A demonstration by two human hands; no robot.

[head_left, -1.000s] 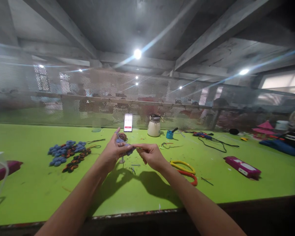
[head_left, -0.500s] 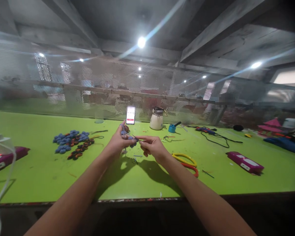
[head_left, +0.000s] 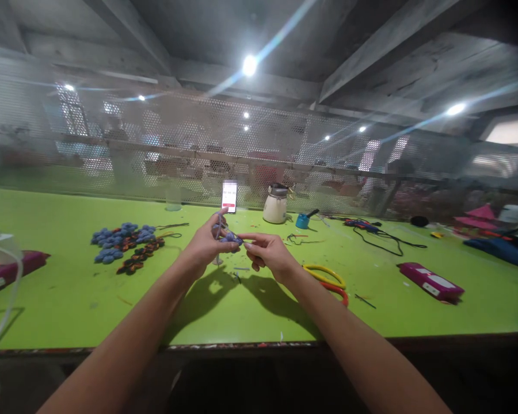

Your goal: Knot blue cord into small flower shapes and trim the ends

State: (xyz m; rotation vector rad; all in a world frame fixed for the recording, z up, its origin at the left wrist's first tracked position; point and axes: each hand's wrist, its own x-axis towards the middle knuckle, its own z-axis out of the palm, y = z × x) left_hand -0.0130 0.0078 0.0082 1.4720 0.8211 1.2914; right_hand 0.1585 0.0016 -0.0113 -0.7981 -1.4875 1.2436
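Note:
My left hand (head_left: 207, 240) is closed on a small blue-purple crochet piece (head_left: 230, 238), with yarn (head_left: 218, 221) looped around its raised index finger. My right hand (head_left: 267, 252) pinches a thin crochet hook (head_left: 244, 242), its tip at the edge of the piece; most of the hook is hidden by the fingers. Both hands are close together above the green table (head_left: 224, 322). To their left lie crocheted blue flowers (head_left: 123, 234) and dark flowers with orange (head_left: 138, 257), with loose yarn ends beside them.
Behind the hands a lit phone (head_left: 229, 195) stands upright near a cream jug (head_left: 275, 204) and a small blue pot (head_left: 303, 221). Scissors with yellow and red handles (head_left: 326, 276) lie by my right forearm. Purple power strips (head_left: 430, 280) sit at both sides; dark cords (head_left: 388, 238) lie at the right.
The hook, plainer to see at the piece before, now shows less between the hands. My left index finger has lifted slightly. The camera view has shifted a little.

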